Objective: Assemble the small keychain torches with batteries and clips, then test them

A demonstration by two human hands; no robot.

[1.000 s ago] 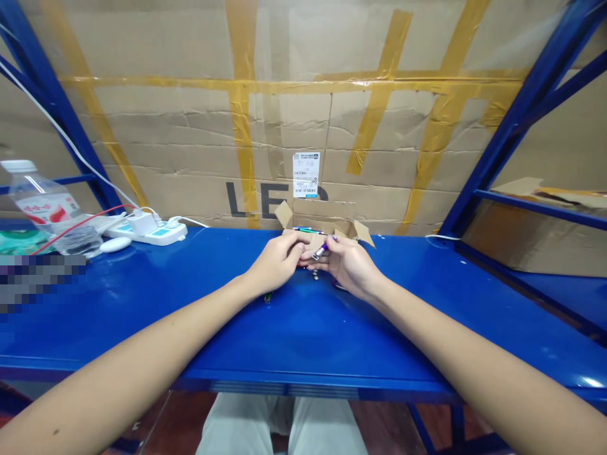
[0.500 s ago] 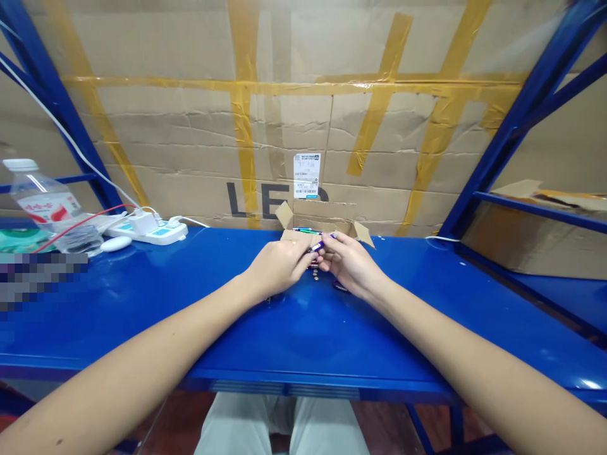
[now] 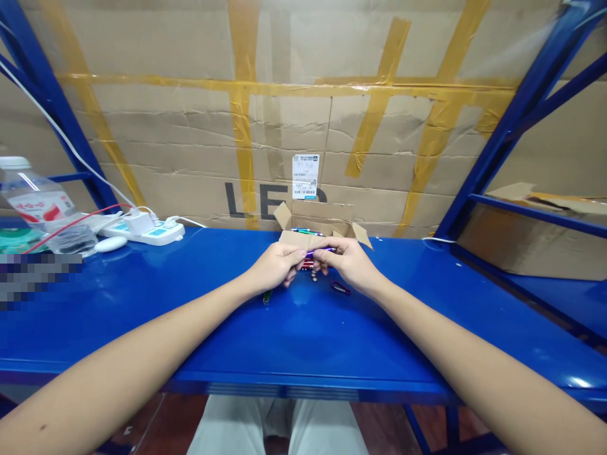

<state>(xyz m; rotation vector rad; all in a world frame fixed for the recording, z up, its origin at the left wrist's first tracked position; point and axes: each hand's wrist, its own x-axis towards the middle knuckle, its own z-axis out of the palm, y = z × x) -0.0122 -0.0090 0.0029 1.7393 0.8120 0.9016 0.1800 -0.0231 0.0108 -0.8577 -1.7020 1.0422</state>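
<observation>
My left hand pinches one end of a slim, shiny purple tube, pen-like in shape. The other end is between the thumb and fingers of my right hand. The tube lies roughly level, partly hidden by the fingers. Just under it, red tubes show between the hands, partly covered. Small pale pieces sit on the table near them. A dark purple carabiner-like loop lies below my right hand, and a small green item is by my left wrist.
Behind the hands stands an open cardboard box holding green and blue tubes. On the blue table at left are a power strip and a plastic bottle. A large carton backs the table; another box is at right.
The purple tube has turned from slanted to nearly level and sits slightly lower. My left hand has rolled so its thumb is on top. The purple loop and green item show more fully.
</observation>
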